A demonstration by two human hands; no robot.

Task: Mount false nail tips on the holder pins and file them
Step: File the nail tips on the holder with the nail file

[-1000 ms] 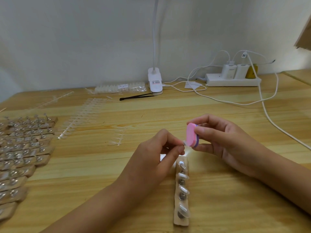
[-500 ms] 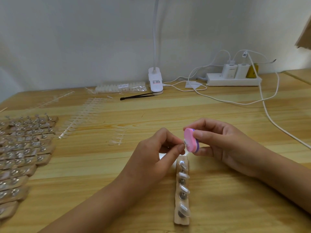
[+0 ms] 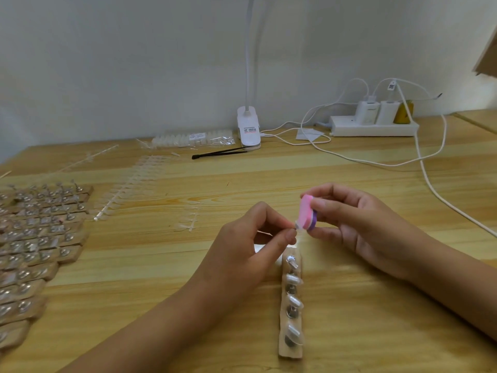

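A: Any room to move?
B: Bare desk [image 3: 390, 305] right of the wooden holder strip [image 3: 285, 351]; loaded holders [image 3: 35, 238] crowd the left edge.
A: What changed?
B: The pink-and-purple file block [image 3: 306, 212], pinched by the right hand [image 3: 360, 227], sits slightly higher than half a second ago. It is against the clear nail tip [image 3: 298, 225], which the left hand [image 3: 247, 249] pinches above the strip's far end.

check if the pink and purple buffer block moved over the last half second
Yes. The pink and purple buffer block has shifted slightly up, away from the wooden pin holder strip, roughly back to where it was a second ago.
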